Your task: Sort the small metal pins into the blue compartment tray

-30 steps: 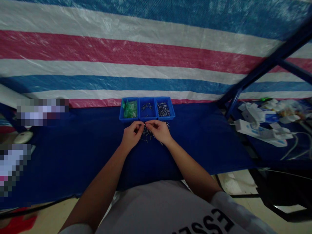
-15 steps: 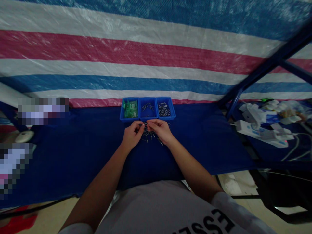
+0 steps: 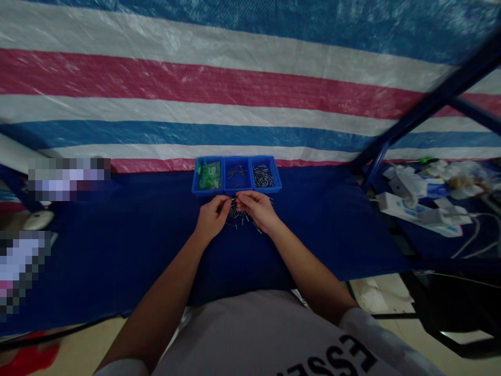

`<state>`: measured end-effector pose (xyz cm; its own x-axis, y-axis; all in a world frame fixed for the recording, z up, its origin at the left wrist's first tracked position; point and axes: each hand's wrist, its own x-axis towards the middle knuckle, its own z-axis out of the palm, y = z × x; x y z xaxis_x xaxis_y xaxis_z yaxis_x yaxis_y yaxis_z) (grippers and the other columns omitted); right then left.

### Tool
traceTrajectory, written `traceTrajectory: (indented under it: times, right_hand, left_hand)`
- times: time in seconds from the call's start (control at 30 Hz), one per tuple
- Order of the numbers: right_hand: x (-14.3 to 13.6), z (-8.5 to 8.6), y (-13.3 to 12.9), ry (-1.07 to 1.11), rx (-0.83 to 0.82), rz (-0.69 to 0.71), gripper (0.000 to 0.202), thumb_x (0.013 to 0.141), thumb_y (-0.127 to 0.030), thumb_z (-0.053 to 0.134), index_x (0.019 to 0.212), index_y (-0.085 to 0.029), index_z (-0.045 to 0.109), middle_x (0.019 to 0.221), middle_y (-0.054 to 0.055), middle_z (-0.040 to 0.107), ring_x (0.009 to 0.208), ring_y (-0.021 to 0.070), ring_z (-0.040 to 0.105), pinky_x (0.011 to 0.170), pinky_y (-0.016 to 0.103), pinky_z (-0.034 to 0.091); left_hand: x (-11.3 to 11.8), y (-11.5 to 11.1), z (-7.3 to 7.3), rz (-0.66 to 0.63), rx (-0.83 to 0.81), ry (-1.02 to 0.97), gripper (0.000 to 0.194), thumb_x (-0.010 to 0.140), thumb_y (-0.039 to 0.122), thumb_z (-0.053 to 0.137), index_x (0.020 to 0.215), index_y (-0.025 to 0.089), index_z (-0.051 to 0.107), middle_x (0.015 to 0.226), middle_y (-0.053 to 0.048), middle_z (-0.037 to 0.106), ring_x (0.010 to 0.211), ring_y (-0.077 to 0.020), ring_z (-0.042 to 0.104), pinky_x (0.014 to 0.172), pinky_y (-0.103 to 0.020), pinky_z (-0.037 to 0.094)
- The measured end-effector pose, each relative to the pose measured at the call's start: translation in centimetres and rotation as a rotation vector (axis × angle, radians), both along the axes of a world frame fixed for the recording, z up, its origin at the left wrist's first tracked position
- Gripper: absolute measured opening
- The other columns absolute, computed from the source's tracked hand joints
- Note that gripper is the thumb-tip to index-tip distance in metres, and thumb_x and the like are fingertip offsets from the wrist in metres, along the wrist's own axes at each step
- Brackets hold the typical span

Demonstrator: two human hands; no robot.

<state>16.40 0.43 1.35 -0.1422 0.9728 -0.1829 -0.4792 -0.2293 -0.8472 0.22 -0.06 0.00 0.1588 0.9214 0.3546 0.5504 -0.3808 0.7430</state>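
My left hand (image 3: 212, 217) and my right hand (image 3: 259, 210) meet just in front of the blue tray, fingertips closed in a pinch. Between them shows a thin metal pin (image 3: 234, 199), its ends hidden by the fingers. Below and behind the hands lies a loose pile of slim dark pins with silvery tips (image 3: 242, 216), partly covered by the fingers. The blue three-part tray (image 3: 237, 191) has green plastic packets (image 3: 210, 176) on the left. A few thin pins (image 3: 237, 171) lie in its middle compartment, and many short metal pieces (image 3: 263, 176) fill the right one.
A dark blue cloth (image 3: 313, 230) covers the table, with a striped tarp (image 3: 235, 94) rising behind it. On the right stand a blue metal frame (image 3: 378, 162), a white power strip (image 3: 422, 215) with cables, and plastic bags (image 3: 465, 175). A white rounded object (image 3: 39, 220) is at left.
Almost nothing differs. The fingertips of both hands have shifted very slightly around the pin, and less of it shows now. Tray and pile stay put.
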Motion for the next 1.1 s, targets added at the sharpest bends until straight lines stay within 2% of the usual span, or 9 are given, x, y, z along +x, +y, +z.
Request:
traceTrajectory:
  times: [0.2, 0.47, 0.67, 0.77, 1.1]
  right_hand:
    - [0.12, 0.37, -0.02, 0.012, -0.027, -0.003, 0.029, 0.061, -0.035, 0.083, 0.08, -0.018, 0.073, 0.071, 0.0, 0.069, 0.063, 0.0094, 0.062, 0.065, 0.024, 0.052]
    - [0.34, 0.54, 0.11, 0.011, -0.029, -0.035, 0.031, 0.06, -0.037, 0.084, 0.08, -0.018, 0.072, 0.069, 0.0, 0.068, 0.06, 0.0092, 0.06, 0.063, 0.025, 0.051]
    - [0.21, 0.57, 0.03, -0.104, 0.077, -0.119, 0.029, 0.061, -0.041, 0.082, 0.078, -0.021, 0.073, 0.068, 0.0, 0.068, 0.058, 0.0099, 0.058, 0.06, 0.026, 0.05]
    - [0.11, 0.57, -0.04, -0.163, 0.11, -0.116, 0.028, 0.062, -0.041, 0.082, 0.078, -0.021, 0.073, 0.068, 0.0, 0.068, 0.057, 0.0102, 0.058, 0.058, 0.026, 0.048]
    - [0.36, 0.14, 0.21, -0.173, 0.046, -0.095, 0.028, 0.061, -0.041, 0.081, 0.074, -0.018, 0.072, 0.063, -0.001, 0.065, 0.051, 0.0083, 0.053, 0.048, 0.022, 0.043]
  left_hand:
    - [-0.06, 0.01, -0.05, -0.014, 0.003, -0.022, 0.024, 0.092, 0.035, 0.048, 0.094, 0.018, 0.064, 0.069, 0.001, 0.063, 0.059, -0.0102, 0.056, 0.059, -0.022, 0.043]
    - [-0.06, 0.01, -0.04, -0.013, 0.002, -0.016, 0.023, 0.092, 0.035, 0.048, 0.093, 0.018, 0.064, 0.067, 0.002, 0.062, 0.056, -0.0099, 0.054, 0.057, -0.022, 0.042]
    - [-0.05, -0.05, 0.04, -0.024, 0.009, -0.042, 0.021, 0.09, 0.034, 0.05, 0.093, 0.018, 0.064, 0.063, 0.002, 0.06, 0.052, -0.0093, 0.052, 0.052, -0.02, 0.041]
    - [-0.04, -0.08, 0.08, -0.029, 0.012, -0.039, 0.021, 0.09, 0.033, 0.051, 0.094, 0.018, 0.065, 0.061, 0.003, 0.058, 0.051, -0.0089, 0.051, 0.051, -0.02, 0.04]
    - [-0.07, -0.01, -0.12, -0.043, 0.006, -0.043, 0.021, 0.09, 0.032, 0.05, 0.092, 0.018, 0.065, 0.061, 0.003, 0.057, 0.052, -0.0088, 0.051, 0.054, -0.021, 0.041]
